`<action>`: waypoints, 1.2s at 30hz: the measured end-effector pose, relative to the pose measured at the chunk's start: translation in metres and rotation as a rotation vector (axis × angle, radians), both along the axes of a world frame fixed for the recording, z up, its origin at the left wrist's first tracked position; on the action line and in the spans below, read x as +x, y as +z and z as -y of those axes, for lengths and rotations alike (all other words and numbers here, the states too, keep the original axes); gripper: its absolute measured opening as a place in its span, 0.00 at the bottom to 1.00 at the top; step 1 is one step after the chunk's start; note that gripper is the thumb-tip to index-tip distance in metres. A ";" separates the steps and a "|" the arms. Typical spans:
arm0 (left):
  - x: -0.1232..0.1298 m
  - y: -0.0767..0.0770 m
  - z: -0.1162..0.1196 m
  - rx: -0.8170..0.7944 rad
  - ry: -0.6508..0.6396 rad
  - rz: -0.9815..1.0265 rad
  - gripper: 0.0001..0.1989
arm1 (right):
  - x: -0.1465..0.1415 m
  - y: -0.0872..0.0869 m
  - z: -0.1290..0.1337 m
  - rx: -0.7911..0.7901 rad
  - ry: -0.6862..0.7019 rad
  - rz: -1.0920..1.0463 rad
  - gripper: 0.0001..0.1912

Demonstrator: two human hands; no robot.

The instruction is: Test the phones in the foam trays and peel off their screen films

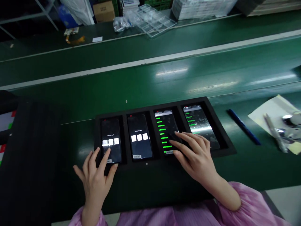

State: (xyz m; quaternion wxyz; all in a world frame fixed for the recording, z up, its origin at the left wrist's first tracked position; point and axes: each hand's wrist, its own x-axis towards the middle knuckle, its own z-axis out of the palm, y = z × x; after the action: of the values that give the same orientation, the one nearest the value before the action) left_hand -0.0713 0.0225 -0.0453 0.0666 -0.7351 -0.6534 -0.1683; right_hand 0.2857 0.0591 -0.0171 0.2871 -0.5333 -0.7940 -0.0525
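Note:
A black foam tray (150, 108) holds several phones side by side in separate slots. The leftmost phone (113, 125) and the second phone (141, 147) show "Vibrator test" above white squares. Green text lines fill the left side of the third phone (168, 125) and the rightmost phone (199, 117). My left hand (95, 175) is spread at the lower end of the leftmost phone, its index fingertip over the screen. With fingers apart, my right hand (196, 155) reaches over the third phone and partly covers the rightmost one; neither hand grips anything.
Right of the tray lie a blue pen (244, 126), a pale sheet (263, 110) and a blurred white pen (274, 131). Dark foam trays (35, 141) stand at the left. Across the green bench are a clear plastic tray (152, 22) and a cardboard box (103, 11).

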 end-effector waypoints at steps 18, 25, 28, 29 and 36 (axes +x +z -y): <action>-0.001 0.000 0.001 -0.054 0.041 -0.015 0.20 | -0.089 -0.002 -0.046 -0.079 0.216 0.128 0.20; 0.000 0.000 0.002 -0.060 0.036 0.018 0.21 | -0.064 0.009 -0.031 -0.020 0.181 -0.038 0.14; 0.000 -0.001 0.002 -0.058 0.038 0.020 0.21 | -0.059 0.006 -0.024 -0.050 0.206 -0.045 0.13; 0.000 -0.001 0.002 -0.057 0.039 0.019 0.21 | -0.060 0.004 -0.022 -0.058 0.215 -0.044 0.13; -0.003 0.015 -0.011 -0.094 0.018 0.063 0.17 | -0.070 -0.009 -0.024 -0.066 0.183 -0.030 0.16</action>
State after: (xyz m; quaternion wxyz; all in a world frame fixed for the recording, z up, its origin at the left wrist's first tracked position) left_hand -0.0746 0.0340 -0.0304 0.0127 -0.7258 -0.6690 -0.1599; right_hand 0.2153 0.0830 -0.0260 0.2847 -0.4686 -0.8363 0.0079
